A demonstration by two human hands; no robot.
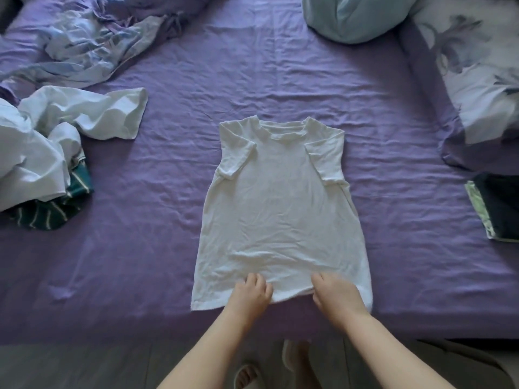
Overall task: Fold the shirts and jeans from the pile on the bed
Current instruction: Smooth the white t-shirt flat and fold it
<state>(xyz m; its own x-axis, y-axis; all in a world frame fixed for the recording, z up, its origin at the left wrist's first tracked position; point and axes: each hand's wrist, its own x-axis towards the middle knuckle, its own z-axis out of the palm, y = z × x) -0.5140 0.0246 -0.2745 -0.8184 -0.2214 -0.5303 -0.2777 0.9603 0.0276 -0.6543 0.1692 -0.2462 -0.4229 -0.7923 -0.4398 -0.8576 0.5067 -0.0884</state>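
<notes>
A white T-shirt (280, 209) lies flat on the purple bed sheet (140, 262), collar away from me, both short sleeves folded inward over the chest. My left hand (252, 293) rests on the shirt's bottom hem left of centre, fingers curled onto the cloth. My right hand (335, 294) lies on the hem right of centre, fingers bent over the edge. Whether either hand pinches the hem is unclear. At the left edge sits the pile (42, 153) of white garments over a dark green striped one (56, 211).
A folded dark garment on a light green one (497, 209) lies at the right edge. A crumpled floral duvet (92, 43) fills the far left. Pillows (351, 18) and a floral pillow (483, 80) lie far right. The bed's near edge and grey floor (84, 366) are below.
</notes>
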